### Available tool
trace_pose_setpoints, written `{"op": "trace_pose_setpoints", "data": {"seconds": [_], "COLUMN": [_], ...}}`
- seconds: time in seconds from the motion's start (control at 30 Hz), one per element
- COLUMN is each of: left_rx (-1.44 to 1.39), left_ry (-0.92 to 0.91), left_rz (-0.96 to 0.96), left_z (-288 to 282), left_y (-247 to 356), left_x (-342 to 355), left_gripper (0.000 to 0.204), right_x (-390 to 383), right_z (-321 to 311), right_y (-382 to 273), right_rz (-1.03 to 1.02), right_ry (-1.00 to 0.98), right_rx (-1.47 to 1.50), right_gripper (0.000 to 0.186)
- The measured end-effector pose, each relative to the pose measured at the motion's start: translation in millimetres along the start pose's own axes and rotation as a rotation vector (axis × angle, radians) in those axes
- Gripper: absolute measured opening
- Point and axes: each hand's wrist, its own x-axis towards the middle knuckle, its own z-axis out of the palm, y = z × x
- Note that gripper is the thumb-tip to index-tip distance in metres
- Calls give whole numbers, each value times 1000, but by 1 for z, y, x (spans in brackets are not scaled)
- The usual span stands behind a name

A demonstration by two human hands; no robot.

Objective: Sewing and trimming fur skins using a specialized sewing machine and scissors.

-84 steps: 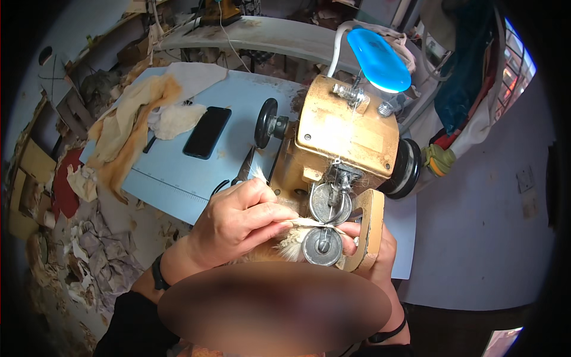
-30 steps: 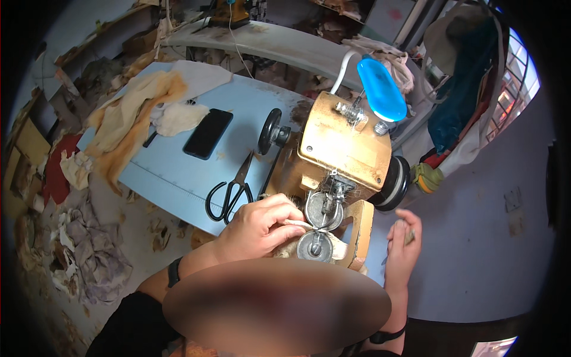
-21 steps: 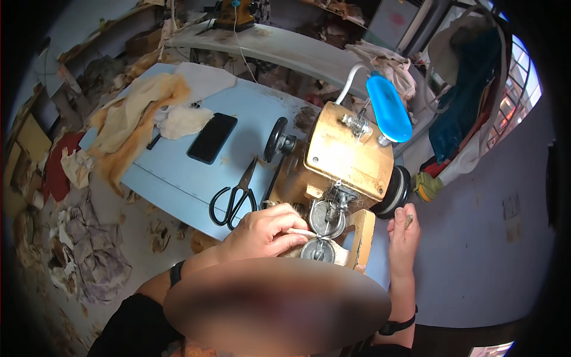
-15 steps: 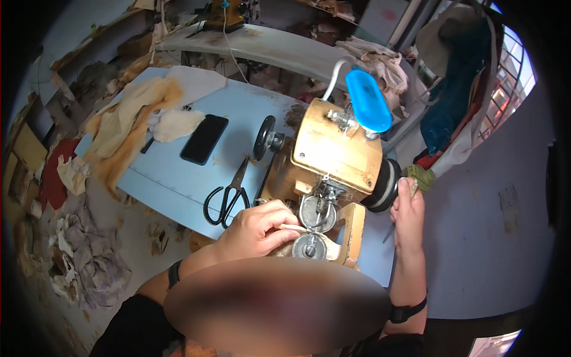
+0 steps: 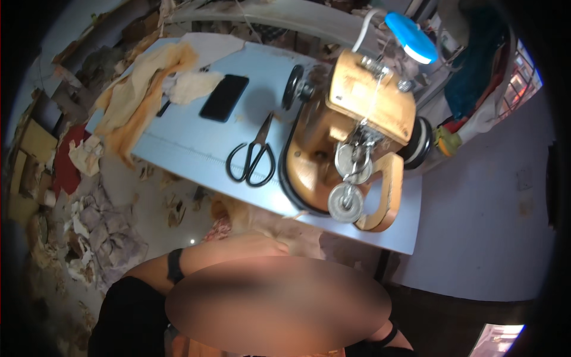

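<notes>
My left hand (image 5: 262,243) is low in front of the table's near edge, beside a pale, pinkish piece of hide or fabric (image 5: 304,235). A blurred oval covers its fingers, so whether it grips the piece cannot be told. My right hand is hidden behind the same blur; only the forearm with a black wristband (image 5: 389,334) shows at the lower right. Before me stands a tan fur sewing machine (image 5: 372,98) with two round metal discs (image 5: 346,202) at its front, and neither hand is on it.
Black-handled scissors (image 5: 253,160) lie left of the machine on the light blue table (image 5: 190,152). Farther back are a black phone (image 5: 224,98) and tan-edged hides (image 5: 140,89). A blue lamp (image 5: 410,37) overhangs the machine. Scraps (image 5: 110,229) cover the floor at left.
Both hands have left the machine and come down toward me; the left no longer holds material at the discs, the right is off the handwheel side. The view has shifted, moving the table up and right.
</notes>
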Motion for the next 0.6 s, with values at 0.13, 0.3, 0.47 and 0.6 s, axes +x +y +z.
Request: {"op": "trace_pose_setpoints", "data": {"seconds": [0.13, 0.3, 0.47, 0.6], "left_rx": [-584, -1031, -995, -1114], "left_ry": [645, 259, 383, 645], "left_rz": [-306, -175, -399, -296], "left_z": [13, 48, 39, 55], "left_y": [-8, 7, 49, 64], "left_x": [-53, -64, -71, -78], "left_gripper": [25, 72, 60, 34], "right_x": [-17, 19, 27, 10], "right_z": [-26, -51, -33, -24], "right_y": [-19, -85, -132, -138], "right_rz": [419, 26, -63, -69], "right_ry": [343, 357, 436, 272], "right_rx": [740, 228, -52, 62], "right_gripper": [31, 21, 30, 48]}}
